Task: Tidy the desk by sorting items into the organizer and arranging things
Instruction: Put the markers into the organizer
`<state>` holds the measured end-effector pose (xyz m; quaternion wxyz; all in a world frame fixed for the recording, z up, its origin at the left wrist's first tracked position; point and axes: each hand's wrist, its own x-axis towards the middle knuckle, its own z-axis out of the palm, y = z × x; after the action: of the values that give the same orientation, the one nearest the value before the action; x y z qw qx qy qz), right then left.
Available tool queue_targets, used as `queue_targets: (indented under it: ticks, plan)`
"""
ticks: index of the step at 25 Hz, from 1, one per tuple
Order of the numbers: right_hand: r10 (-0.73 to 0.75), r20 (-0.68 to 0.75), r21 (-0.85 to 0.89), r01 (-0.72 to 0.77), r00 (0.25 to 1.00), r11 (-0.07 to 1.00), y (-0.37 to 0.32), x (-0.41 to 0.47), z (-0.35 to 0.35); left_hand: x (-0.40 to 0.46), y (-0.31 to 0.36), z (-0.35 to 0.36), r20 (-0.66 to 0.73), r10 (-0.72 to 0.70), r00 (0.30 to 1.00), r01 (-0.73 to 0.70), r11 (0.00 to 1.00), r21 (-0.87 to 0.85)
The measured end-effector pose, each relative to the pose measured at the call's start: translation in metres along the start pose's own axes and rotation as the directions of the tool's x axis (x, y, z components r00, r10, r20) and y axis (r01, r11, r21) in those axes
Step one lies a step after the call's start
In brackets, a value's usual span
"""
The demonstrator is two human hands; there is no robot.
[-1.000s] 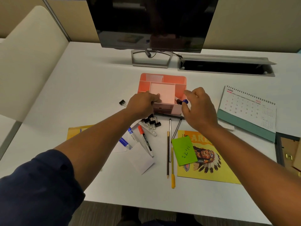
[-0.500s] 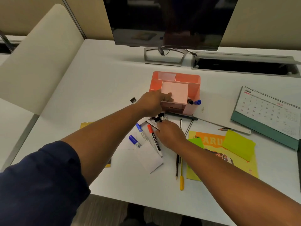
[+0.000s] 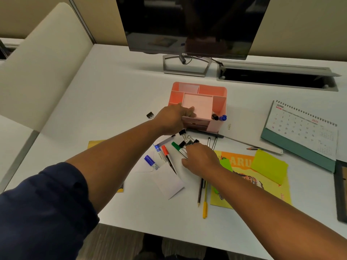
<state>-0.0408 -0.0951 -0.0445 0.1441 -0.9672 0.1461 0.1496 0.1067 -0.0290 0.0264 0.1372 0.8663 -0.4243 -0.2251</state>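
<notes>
The pink organizer (image 3: 212, 89) stands mid-desk with a pink note pad (image 3: 197, 107) in it. A blue-capped marker (image 3: 222, 117) and a black-capped one (image 3: 215, 116) stand in its front right compartment. My left hand (image 3: 173, 120) grips the organizer's front left corner. My right hand (image 3: 201, 159) lies low on the desk in front of it, fingers closed around a green marker (image 3: 176, 145), right beside a heap of black binder clips (image 3: 187, 138). A red marker (image 3: 166, 152) and two blue markers (image 3: 156, 147) (image 3: 150, 160) lie just left of that hand.
A lone binder clip (image 3: 149, 115) lies left of the organizer. Pencils (image 3: 200, 190) and a yellow pen (image 3: 205, 210) lie below my right hand. White envelopes (image 3: 169, 182), a yellow booklet (image 3: 242, 163), green sticky notes (image 3: 268, 166), a desk calendar (image 3: 304, 128), a monitor stand (image 3: 185, 70).
My right hand left the blue marker in the organizer's right compartment, dropped to the marker pile and closed on the green marker. My left hand stayed on the organizer. The view shifted left.
</notes>
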Motion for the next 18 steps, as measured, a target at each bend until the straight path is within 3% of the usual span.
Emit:
queue_targets:
  ticks: [6,11,14,18]
  plan:
    - [-0.021,-0.080,0.097,0.028,0.997,0.995,-0.011,0.002,0.006,0.003,-0.001,0.002,-0.009,0.006,1.000,-0.005,1.000,0.014]
    - [0.132,-0.233,0.426,-0.021,0.964,0.904,0.002,-0.023,-0.042,0.005,-0.006,0.004,-0.051,0.030,0.998,-0.029,1.000,0.010]
    - [0.207,-0.424,0.566,0.080,0.882,0.821,0.019,-0.033,-0.078,0.005,-0.008,0.004,-0.084,0.086,0.993,-0.085,0.996,0.025]
    - [0.237,-0.649,0.479,0.146,0.723,0.866,0.051,-0.026,-0.111,0.005,-0.012,0.004,-0.114,0.116,0.987,-0.114,0.993,0.025]
